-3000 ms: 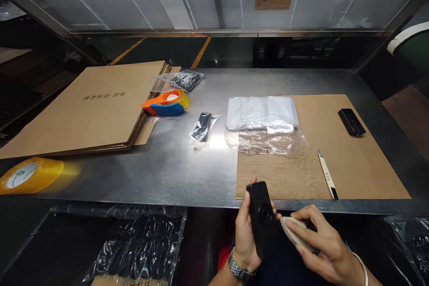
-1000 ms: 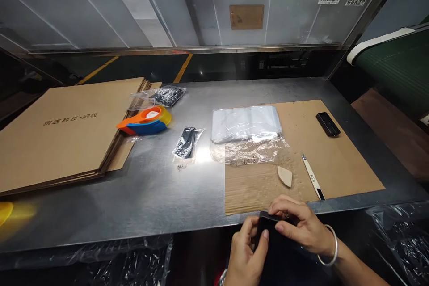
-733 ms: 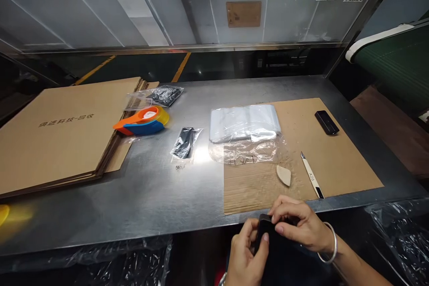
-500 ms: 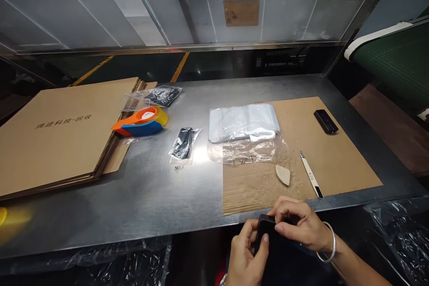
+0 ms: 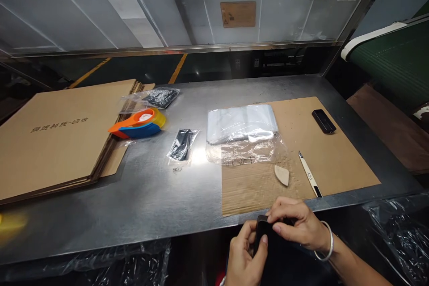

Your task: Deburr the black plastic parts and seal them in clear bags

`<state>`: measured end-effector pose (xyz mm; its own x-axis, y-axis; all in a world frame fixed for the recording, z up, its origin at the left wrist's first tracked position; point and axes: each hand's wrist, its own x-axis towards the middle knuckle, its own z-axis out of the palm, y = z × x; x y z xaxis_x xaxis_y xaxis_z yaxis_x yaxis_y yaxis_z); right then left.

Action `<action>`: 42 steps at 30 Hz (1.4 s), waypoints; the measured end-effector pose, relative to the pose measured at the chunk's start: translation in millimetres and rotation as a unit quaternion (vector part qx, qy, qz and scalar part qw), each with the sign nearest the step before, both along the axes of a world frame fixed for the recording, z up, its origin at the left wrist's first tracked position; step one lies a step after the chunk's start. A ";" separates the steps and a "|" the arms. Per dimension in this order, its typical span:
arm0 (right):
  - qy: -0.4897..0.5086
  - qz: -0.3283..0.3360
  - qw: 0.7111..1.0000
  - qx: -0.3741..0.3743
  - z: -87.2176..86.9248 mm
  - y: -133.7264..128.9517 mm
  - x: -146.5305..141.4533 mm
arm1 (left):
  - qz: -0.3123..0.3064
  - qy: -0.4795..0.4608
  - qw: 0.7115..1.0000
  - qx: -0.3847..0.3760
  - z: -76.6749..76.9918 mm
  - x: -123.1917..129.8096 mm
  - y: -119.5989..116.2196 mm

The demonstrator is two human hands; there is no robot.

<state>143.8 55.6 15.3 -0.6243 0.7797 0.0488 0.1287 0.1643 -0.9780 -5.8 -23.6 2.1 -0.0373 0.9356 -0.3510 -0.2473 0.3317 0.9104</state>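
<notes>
At the table's front edge my left hand grips a black plastic piece with a rounded corner, its thumb on the near face. The piece is tilted upright, and its lower part blends into the dark background. My right hand, with a bangle at the wrist, closes its thumb and fingers on the piece's upper edge. Just beyond the hands lie a beige wedge-shaped block and a craft knife marked A26, both on a cardboard sheet. A similar black plastic part rests farther back on that sheet.
A stack of clear plastic bags overlaps the cardboard. Left of it are a bagged black item and an orange-and-blue tape dispenser. Flat cartons cover the metal table's left side; another bagged dark item sits behind.
My right fingers have slid slightly left along the piece's upper edge. The view has shifted a little; the things on the table have stayed in place.
</notes>
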 end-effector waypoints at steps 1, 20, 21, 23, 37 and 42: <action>-0.002 -0.002 1.000 -0.001 -0.3 0.3 0.4 | -0.001 -0.003 1.000 -0.003 0.6 -0.5 0.1; -0.371 -0.377 0.828 0.185 -64.9 71.7 78.6 | 0.116 -0.440 0.879 -0.144 -1.0 -18.2 27.6; -0.382 -0.374 0.827 0.177 -68.0 74.6 84.3 | 0.135 -0.440 0.877 -0.141 1.4 -19.9 29.5; -0.393 -0.363 0.830 0.155 -69.4 74.6 89.3 | 0.169 -0.442 0.871 -0.130 4.4 -22.6 33.1; -0.220 0.134 0.961 -0.099 35.2 -35.5 -26.7 | 0.283 -0.372 0.882 -0.061 8.3 -30.6 40.3; -0.250 0.146 0.952 -0.096 42.1 -33.7 -39.7 | 0.314 -0.356 0.879 -0.044 10.9 -33.0 40.2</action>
<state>104.1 21.9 57.4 -0.7231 0.5345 -0.4375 0.5625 0.0879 -0.8221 -38.7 16.6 12.9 -0.2796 0.7769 -0.5641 -0.9030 -0.0133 0.4293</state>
